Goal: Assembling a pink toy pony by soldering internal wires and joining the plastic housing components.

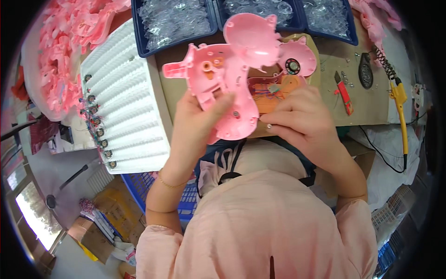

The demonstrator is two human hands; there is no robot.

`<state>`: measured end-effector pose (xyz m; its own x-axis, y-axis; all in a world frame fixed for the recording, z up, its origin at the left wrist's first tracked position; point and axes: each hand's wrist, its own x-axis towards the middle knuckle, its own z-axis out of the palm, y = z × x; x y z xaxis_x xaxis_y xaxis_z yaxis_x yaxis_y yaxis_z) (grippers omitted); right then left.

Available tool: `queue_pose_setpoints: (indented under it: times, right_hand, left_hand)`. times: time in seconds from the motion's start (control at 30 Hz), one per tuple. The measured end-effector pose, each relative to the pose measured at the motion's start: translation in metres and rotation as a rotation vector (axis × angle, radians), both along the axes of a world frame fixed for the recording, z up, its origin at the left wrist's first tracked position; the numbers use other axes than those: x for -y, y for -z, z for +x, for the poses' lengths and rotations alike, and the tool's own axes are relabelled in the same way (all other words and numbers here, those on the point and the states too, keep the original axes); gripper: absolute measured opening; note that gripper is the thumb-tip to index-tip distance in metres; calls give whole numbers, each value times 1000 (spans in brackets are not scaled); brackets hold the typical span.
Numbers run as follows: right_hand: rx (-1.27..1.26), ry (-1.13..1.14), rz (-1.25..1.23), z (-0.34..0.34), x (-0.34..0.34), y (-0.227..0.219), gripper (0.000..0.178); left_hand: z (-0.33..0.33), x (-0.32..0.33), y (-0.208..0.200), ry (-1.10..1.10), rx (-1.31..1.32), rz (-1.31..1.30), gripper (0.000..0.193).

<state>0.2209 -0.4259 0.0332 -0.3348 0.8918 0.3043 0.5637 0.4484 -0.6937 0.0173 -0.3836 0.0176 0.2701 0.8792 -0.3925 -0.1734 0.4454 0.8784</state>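
Observation:
My left hand point(197, 118) is closed on a pink plastic shell half point(241, 100), its thumb laid across the inner face. Posts, ribs and screw holes show inside the shell, along with a small orange-brown part. Close to the shell's lower right edge, my right hand point(304, 123) is pinched on a small shiny metal piece point(269, 126), too small to name surely. Behind that hand lies a second pink shell half point(304, 58) with a round black speaker point(292, 66). Beside it is an orange part point(267, 95) with thin coloured wires, partly covered by my fingers.
Dark blue bins point(216, 18) of clear plastic pieces line the back. A white ribbed tray point(125, 100) with several small wired parts stands left, near heaped pink pieces point(60, 60). On the right are a red cutter knife point(344, 95), loose screws and a yellow soldering iron point(398, 100).

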Motion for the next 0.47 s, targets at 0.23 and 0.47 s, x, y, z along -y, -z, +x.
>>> queue_pose_setpoints:
  times: [0.23, 0.47]
  right_hand:
    - [-195, 151, -234, 0, -6, -7, 16]
    - [225, 276, 159, -28, -10, -15, 19]
  left_hand:
    - [10, 2, -9, 29, -246, 165, 29]
    - [19, 14, -16, 6, -372, 368, 32]
